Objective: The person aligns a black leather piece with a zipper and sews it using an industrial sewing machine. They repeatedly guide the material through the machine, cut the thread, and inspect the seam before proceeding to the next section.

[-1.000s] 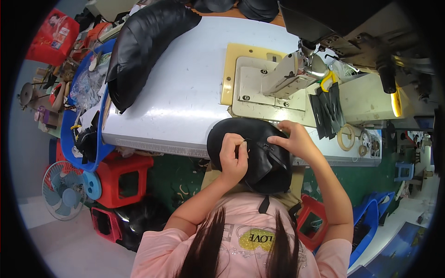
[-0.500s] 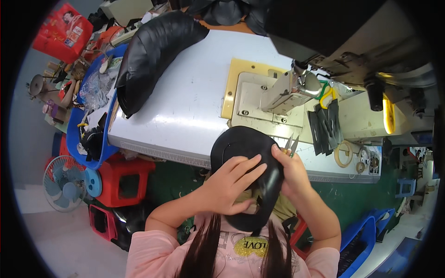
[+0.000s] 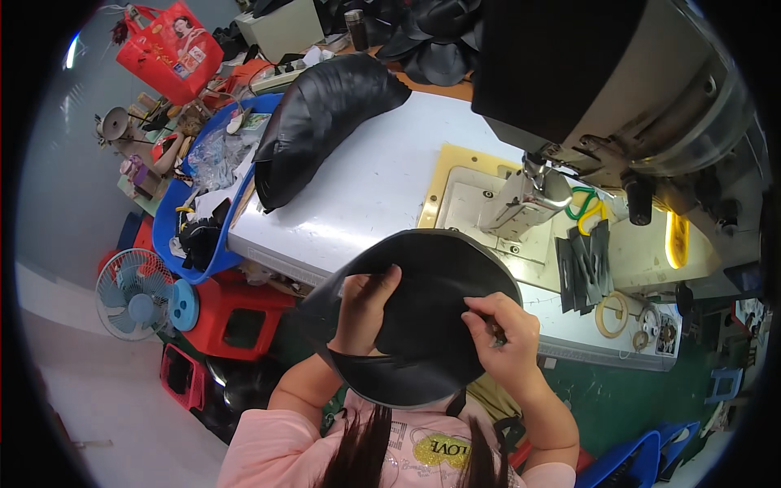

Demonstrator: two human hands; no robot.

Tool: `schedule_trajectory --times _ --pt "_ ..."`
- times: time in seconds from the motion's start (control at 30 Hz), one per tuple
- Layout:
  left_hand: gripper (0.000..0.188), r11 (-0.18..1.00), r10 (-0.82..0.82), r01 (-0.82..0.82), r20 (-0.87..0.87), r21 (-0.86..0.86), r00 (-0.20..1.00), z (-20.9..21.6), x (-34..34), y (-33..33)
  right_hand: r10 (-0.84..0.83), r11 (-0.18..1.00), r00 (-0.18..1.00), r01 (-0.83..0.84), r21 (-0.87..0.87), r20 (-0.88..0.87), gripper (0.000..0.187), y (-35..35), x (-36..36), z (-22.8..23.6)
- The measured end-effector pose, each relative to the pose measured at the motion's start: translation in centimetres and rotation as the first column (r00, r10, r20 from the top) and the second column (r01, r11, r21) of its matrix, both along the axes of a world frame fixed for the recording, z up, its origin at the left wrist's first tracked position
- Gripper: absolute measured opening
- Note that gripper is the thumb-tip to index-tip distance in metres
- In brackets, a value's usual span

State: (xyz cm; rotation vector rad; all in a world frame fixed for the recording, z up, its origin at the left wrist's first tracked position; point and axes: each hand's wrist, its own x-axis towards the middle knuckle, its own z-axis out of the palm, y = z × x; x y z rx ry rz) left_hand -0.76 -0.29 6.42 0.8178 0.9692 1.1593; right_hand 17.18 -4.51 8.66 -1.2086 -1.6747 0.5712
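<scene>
Head view, clock read about the held black piece; left to right. Fan, pale blue, caged, at 9 o'clock; red bag between 10 and 11, printed with a figure; blue tub near 10, holding clear plastic and dark scraps; red stool at 9, nearer than the fan. Black padded roll, glossy and creased, at 11, lying on the white tabletop. Left hand at the 9 o'clock side of the black piece; thumb laid on its inner face, grasping the edge; other fingers mostly hidden. Black piece itself in front of the person's chest, overlapping the table's near edge; broad, curved, hollow face up. Right hand at 3 o'clock, over the inner face; fingers curled, thumb and forefinger tips close together; whether they pinch anything, cannot tell; a small brassy item shows within the curl, too small to identify. Sewing machine, dark upper housing, at 1 o'clock; black strips between 2 and 3, hanging side by side; yellow handle at 2, just above the strips.
</scene>
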Motion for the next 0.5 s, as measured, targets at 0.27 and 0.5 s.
schedule_trajectory --times 0.27,0.5 --pt "0.028 0.963 -0.19 0.213 0.149 -0.165 0.971 2.8 4.0 -1.5 -0.081 0.996 0.997 0.081 0.029 -0.001 0.02 0.2 1.1 -0.9" --pt "0.032 0.924 -0.374 0.382 0.151 -0.028 0.915 2.0 5.0 -1.5 -0.138 0.99 0.989 0.135 -0.047 -0.059 0.022 0.5 1.7 -1.5"
